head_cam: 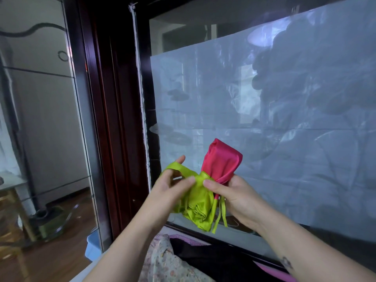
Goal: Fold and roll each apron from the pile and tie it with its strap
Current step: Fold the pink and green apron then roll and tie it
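Dim, cool light all round, palest on the glass pane [274,123], with a glare patch near its top and murky reflections. The dark door frame [105,119] bows with wide-angle distortion. The left hand [171,186] smears with motion blur; the right hand [236,196] is sharper. The apron [221,159] glows vivid. The floor [61,224] is shadowy and soft.

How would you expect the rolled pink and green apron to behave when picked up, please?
Probably soft and floppy: the rolled apron bunches where the right hand grips it. Its sheen suggests slippery cloth, so it may unroll unless the green strap, looped over the left hand, is tied tight.
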`<action>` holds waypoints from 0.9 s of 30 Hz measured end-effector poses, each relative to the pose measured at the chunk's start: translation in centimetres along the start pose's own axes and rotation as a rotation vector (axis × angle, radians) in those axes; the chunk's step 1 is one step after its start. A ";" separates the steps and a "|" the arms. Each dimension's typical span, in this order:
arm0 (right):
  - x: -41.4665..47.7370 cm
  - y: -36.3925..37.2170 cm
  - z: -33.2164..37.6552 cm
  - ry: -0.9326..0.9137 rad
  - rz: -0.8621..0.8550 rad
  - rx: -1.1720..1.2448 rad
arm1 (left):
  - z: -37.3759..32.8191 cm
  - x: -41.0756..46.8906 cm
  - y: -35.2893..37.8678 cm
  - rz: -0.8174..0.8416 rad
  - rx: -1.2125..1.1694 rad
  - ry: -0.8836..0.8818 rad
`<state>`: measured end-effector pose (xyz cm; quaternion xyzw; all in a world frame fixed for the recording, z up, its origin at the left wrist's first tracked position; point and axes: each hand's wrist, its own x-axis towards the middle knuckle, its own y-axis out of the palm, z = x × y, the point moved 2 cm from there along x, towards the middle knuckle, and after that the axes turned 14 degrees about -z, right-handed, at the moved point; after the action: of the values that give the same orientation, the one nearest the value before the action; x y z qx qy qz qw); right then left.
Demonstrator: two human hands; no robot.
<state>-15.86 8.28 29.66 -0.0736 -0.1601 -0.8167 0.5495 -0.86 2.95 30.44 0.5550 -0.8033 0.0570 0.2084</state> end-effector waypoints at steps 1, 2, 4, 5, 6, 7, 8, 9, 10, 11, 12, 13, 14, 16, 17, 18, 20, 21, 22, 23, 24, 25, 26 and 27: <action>0.0 -0.1 -0.1 -0.013 0.000 -0.033 | -0.3 0.4 -0.4 -0.022 -0.010 -0.034; -0.1 -0.1 -0.2 -0.023 0.016 -0.063 | -0.6 0.9 -0.6 -0.038 -0.028 -0.080; -0.4 0.0 -0.3 -0.050 0.059 -0.120 | -1.1 1.9 -0.2 -0.053 -0.127 -0.205; -0.6 0.1 -0.4 -0.061 0.067 -0.140 | -1.4 2.5 0.2 -0.058 -0.199 -0.271; -0.8 0.0 -0.4 -0.072 0.071 -0.146 | -1.8 3.1 0.6 -0.064 -0.264 -0.326; -0.9 -0.2 -0.4 -0.078 0.072 -0.145 | -2.3 3.8 0.8 -0.074 -0.304 -0.353; -1.0 -0.6 -0.5 -0.080 0.066 -0.142 | -2.8 4.5 0.9 -0.084 -0.332 -0.359; -1.2 -1.1 -0.5 -0.078 0.054 -0.140 | -3.3 5.3 0.9 -0.095 -0.348 -0.350; -1.3 -1.7 -0.6 -0.080 0.046 -0.133 | -3.9 6.2 0.9 -0.098 -0.359 -0.332; -1.4 -2.1 -0.7 -0.080 0.048 -0.121 | -4.5 7.0 0.7 -0.106 -0.361 -0.307; -1.4 -2.6 -0.9 -0.077 0.040 -0.099 | -5.0 7.8 0.7 -0.111 -0.354 -0.287; -1.4 -3.4 -1.1 -0.065 0.022 -0.069 | -5.5 8.5 0.9 -0.110 -0.336 -0.274; -1.2 -4.0 -1.2 -0.046 0.003 -0.025 | -6.1 9.1 1.0 -0.118 -0.312 -0.263; -1.1 -5.2 -1.2 -0.029 -0.036 0.036 | -6.9 10.2 1.4 -0.128 -0.298 -0.253; -1.1 -5.8 -1.1 -0.029 -0.057 0.046 | -7.3 10.6 1.9 -0.120 -0.296 -0.255; -1.1 -6.3 -1.2 -0.028 -0.088 0.051 | -7.6 10.9 2.4 -0.111 -0.293 -0.258; -1.2 -7.2 -1.6 -0.025 -0.172 0.025 | -7.7 11.0 3.9 -0.057 -0.288 -0.277; -1.3 -7.5 -1.9 -0.025 -0.203 -0.019 | -7.6 10.8 4.8 -0.026 -0.279 -0.281; -1.4 -7.7 -2.3 -0.022 -0.230 -0.061 | -7.5 10.6 5.8 0.010 -0.261 -0.273; -1.7 -7.8 -2.8 -0.013 -0.264 -0.086 | -7.3 10.2 6.8 0.065 -0.231 -0.255; -2.0 -8.1 -3.3 0.003 -0.283 -0.094 | -7.3 9.7 7.7 0.123 -0.194 -0.222; -2.3 -8.3 -3.8 0.032 -0.289 -0.075 | -7.3 9.3 8.5 0.189 -0.164 -0.185; -2.8 -8.4 -4.1 0.058 -0.295 -0.040 | -7.4 9.0 9.3 0.259 -0.142 -0.153; -3.4 -8.3 -3.9 0.088 -0.314 -0.028 | -7.6 8.7 9.8 0.319 -0.122 -0.123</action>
<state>-21.98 12.79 23.49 -0.0193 -0.1341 -0.8972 0.4204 -10.40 1.57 42.13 0.4092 -0.8944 0.0062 0.1805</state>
